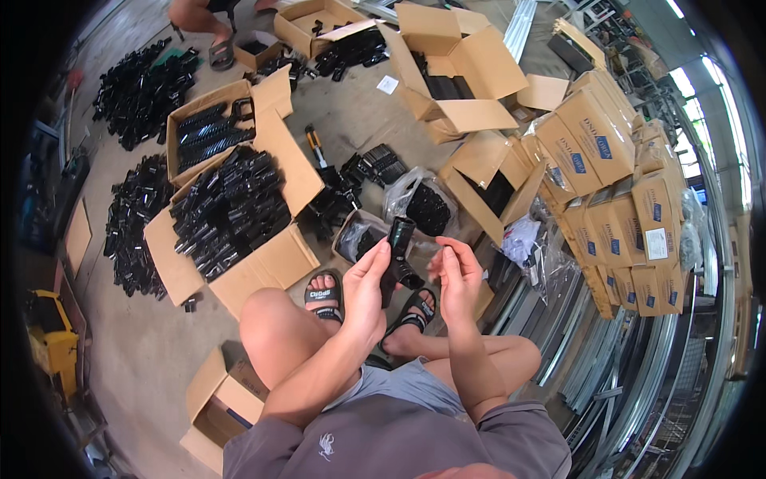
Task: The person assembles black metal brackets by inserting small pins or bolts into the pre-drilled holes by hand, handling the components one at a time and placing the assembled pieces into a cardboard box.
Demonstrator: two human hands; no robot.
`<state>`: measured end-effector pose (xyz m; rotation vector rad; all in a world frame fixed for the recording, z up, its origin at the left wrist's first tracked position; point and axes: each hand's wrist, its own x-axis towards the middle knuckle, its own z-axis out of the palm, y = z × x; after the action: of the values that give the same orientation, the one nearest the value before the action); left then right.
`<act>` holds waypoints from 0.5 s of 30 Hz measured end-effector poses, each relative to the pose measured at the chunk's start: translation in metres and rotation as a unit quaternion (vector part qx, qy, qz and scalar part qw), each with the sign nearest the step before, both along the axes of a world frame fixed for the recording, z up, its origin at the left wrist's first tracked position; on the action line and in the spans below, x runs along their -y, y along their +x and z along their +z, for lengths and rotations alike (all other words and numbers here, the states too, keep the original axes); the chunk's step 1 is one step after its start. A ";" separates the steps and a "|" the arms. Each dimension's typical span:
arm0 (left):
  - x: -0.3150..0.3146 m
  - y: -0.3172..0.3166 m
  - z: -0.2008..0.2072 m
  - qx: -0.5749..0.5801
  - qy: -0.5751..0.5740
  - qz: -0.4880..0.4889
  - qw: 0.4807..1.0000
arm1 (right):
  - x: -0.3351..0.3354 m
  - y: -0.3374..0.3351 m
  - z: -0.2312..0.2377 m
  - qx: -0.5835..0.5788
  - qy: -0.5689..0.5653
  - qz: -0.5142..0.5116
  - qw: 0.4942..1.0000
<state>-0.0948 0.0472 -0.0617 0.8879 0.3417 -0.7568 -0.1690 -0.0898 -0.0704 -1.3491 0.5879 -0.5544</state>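
In front of my knees my left hand [369,278] is closed around a black branched pipe fitting [404,233], with a tube end pointing up and a side branch toward the right. My right hand [458,279] is beside that branch, apart from it. Its thumb and forefinger are pinched together; whatever is between them is too small to make out. Just beyond my hands are a small open box [348,239] with black pieces and a clear plastic bag [424,206] of small black parts.
Open cartons of black fittings [231,211] stand at the left, beside loose heaps [137,227]. More open boxes [455,60] are farther back. Stacked closed cartons [594,148] and long metal profiles [582,367] are on the right. Another person's leg [209,24] shows at the top left.
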 end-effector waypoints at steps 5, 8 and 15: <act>0.000 -0.002 0.007 -0.020 -0.033 0.020 0.999 | -0.008 0.002 0.024 -0.046 -0.177 0.062 0.981; 0.003 -0.004 0.001 -0.006 -0.024 -0.014 1.000 | -0.014 0.007 0.030 0.008 -0.148 0.055 0.988; 0.008 -0.006 0.005 -0.024 -0.017 -0.039 0.999 | 0.003 0.002 0.025 0.000 -0.317 0.079 0.945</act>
<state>-0.1003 0.0389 -0.0569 0.8560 0.3370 -0.8537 -0.1668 -0.0928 -0.0451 -1.9843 0.2988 -0.6387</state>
